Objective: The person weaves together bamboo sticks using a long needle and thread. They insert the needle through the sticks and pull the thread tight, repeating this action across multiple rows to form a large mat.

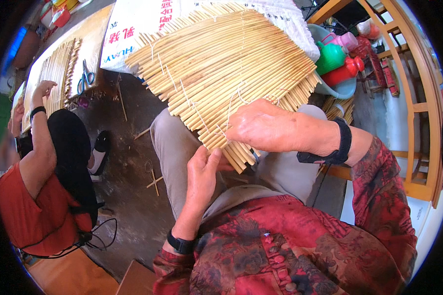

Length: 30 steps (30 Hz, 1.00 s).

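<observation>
A mat of pale straight sticks [231, 54], tied with white string [194, 105], spans from the table top down over my knees. My left hand [202, 172] grips its lower corner, thumb on the near side beside the stick ends. My right hand [263, 125] is closed above that corner, its fingertips curled under and drawn together at the white string, which loops up around it; the fingertips are partly hidden. A second layer of sticks shows under the mat's right edge.
At left a co-worker [29, 191] handles another stick mat [54, 66] near blue scissors [86, 77]. A blue basin [332, 86] at right holds red [347, 69] and green [330, 58] containers beside a wooden frame [421, 147]. Loose sticks [154, 183] lie on the floor.
</observation>
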Available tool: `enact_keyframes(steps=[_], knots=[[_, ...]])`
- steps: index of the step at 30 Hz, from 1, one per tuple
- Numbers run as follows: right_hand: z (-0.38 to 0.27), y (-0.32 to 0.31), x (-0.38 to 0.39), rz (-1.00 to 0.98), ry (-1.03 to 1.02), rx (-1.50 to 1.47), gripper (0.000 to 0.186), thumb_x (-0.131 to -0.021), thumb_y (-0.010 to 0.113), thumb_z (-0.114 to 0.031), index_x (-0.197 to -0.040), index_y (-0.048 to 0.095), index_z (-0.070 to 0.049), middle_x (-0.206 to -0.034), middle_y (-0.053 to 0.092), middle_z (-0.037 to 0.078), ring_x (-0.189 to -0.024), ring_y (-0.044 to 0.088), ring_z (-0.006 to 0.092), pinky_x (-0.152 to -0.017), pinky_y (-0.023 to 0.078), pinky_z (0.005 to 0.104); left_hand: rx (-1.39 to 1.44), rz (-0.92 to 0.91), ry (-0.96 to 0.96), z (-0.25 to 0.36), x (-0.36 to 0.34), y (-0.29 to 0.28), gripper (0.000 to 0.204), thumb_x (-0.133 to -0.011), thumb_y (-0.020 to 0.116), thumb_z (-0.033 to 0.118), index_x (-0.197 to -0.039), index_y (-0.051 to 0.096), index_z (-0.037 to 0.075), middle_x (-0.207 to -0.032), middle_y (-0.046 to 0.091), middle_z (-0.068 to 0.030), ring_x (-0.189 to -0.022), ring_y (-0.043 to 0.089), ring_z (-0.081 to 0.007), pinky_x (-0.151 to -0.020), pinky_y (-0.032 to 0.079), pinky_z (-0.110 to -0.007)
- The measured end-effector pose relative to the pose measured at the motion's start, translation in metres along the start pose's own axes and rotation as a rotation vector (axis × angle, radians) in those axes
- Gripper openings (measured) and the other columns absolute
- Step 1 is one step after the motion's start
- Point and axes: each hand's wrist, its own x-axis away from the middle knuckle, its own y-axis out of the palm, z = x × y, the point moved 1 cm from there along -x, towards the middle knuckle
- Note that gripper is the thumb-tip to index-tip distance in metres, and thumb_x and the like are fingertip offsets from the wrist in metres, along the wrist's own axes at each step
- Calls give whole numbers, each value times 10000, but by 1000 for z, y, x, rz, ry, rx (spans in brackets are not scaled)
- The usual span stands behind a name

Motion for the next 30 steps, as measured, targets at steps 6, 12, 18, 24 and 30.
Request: enact_keyframes(steps=[6, 12, 18, 24, 30], knots=[[0, -22, 12, 111, -8, 98, 86, -742, 526, -130, -732, 584, -67, -691, 586, 115, -696, 625, 291, -602, 512, 380, 69, -55, 98, 4, -1, 1, 273, -960, 425, 157, -1107, 500, -59, -915, 627, -147, -752, 642, -208, -670, 546, -323], [10, -30, 16, 17, -67, 116, 50, -766, 512, -131, -785, 533, -90, -691, 533, 73, -683, 604, 261, -551, 496, 361, 32, 7, -14, 5, 1, 3, 273, -960, 417, 163, -1105, 494, -56, -907, 626, -158, -753, 647, -223, -651, 553, -334], [13, -19, 8, -105, -95, -23, 61, -757, 520, -98, -797, 531, -53, -711, 562, 99, -690, 617, 296, -575, 510, 383, -3, 90, -24, 8, 6, 8, 225, -960, 407, 139, -981, 478, -74, -802, 626, -164, -672, 654, -218, -579, 550, -308], [8, -22, 2, -145, -108, -2, 61, -740, 537, -90, -774, 542, -40, -713, 579, 111, -691, 623, 304, -574, 510, 392, -174, 130, -9, 9, 5, 9, 207, -954, 423, 128, -1021, 500, -52, -813, 624, -118, -657, 640, -177, -564, 533, -283], [-1, -24, -5, -143, -143, 101, 61, -718, 558, -89, -743, 548, -35, -674, 583, 116, -664, 629, 296, -558, 511, 387, -103, 127, 23, 3, 3, 9, 190, -953, 426, 114, -1027, 512, -38, -806, 625, -102, -643, 629, -156, -561, 521, -268]])
